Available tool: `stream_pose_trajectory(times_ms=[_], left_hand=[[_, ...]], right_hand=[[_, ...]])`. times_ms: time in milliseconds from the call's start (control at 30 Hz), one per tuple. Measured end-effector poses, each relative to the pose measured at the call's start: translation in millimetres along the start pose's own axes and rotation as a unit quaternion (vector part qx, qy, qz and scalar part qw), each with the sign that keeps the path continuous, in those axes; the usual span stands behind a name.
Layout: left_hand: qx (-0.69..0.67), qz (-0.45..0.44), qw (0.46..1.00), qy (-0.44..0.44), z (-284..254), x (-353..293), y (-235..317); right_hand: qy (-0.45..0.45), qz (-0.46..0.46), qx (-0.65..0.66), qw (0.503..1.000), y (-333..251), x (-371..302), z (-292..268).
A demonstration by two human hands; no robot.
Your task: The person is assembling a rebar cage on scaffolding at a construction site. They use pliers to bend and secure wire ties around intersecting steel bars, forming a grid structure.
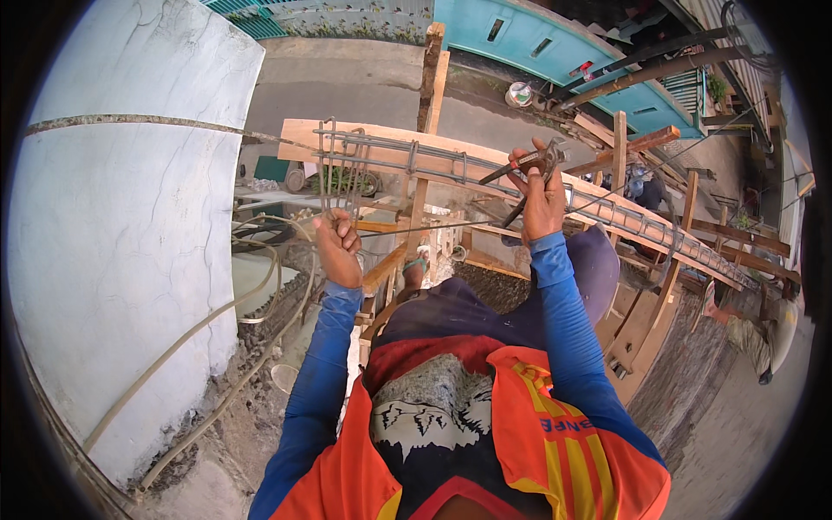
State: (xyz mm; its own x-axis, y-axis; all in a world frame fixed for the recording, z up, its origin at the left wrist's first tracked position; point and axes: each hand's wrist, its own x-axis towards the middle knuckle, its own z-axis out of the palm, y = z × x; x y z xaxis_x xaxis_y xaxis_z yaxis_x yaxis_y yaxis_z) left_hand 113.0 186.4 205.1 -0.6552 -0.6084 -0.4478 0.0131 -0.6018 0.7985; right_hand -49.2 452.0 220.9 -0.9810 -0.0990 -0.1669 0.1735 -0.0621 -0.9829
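Note:
My left hand (340, 250) is closed at the lower ends of several thin steel stirrups (333, 178), which hang from the left end of a long rebar cage (451, 162). My right hand (543, 201) grips a pair of steel pincers (548, 159), their jaws pointing right and their handles spread apart. Both hands are at the near side of the cage, a forearm's length apart. The cage runs rightward along a pale wooden board (299, 132). A thin dark rod (433, 228) stretches between my hands; whether either one touches it I cannot tell.
Upright timber posts (431, 78) and crossing beams (741, 236) surround me. A cracked white wall (130, 260) stands at left, with a loose hose (195, 332) beside it. Below and beyond lies a paved road (342, 78). Another person's leg (712, 303) shows at far right.

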Motion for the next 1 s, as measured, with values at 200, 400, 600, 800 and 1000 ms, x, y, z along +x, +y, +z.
stream_pose_trajectory(times_ms=[200,400,600,800,1000], left_hand=[[0.022,0.047,0.998,0.016,10,-6,14],[-0.032,0.08,0.99,0.115,17,-1,48],[0.079,0.179,0.973,0.124,18,-3,80],[0.202,0.348,0.911,0.087,26,-18,98],[0.139,0.274,0.946,0.103,39,-25,99]], right_hand=[[0.044,-0.08,-0.178,0.98,108,17,-2],[0.069,-0.119,-0.491,0.86,144,8,7],[0.065,-0.013,-0.406,0.912,140,13,2],[0.014,-0.071,-0.479,0.875,156,10,-11],[-0.005,-0.01,-0.506,0.863,118,12,-16]])
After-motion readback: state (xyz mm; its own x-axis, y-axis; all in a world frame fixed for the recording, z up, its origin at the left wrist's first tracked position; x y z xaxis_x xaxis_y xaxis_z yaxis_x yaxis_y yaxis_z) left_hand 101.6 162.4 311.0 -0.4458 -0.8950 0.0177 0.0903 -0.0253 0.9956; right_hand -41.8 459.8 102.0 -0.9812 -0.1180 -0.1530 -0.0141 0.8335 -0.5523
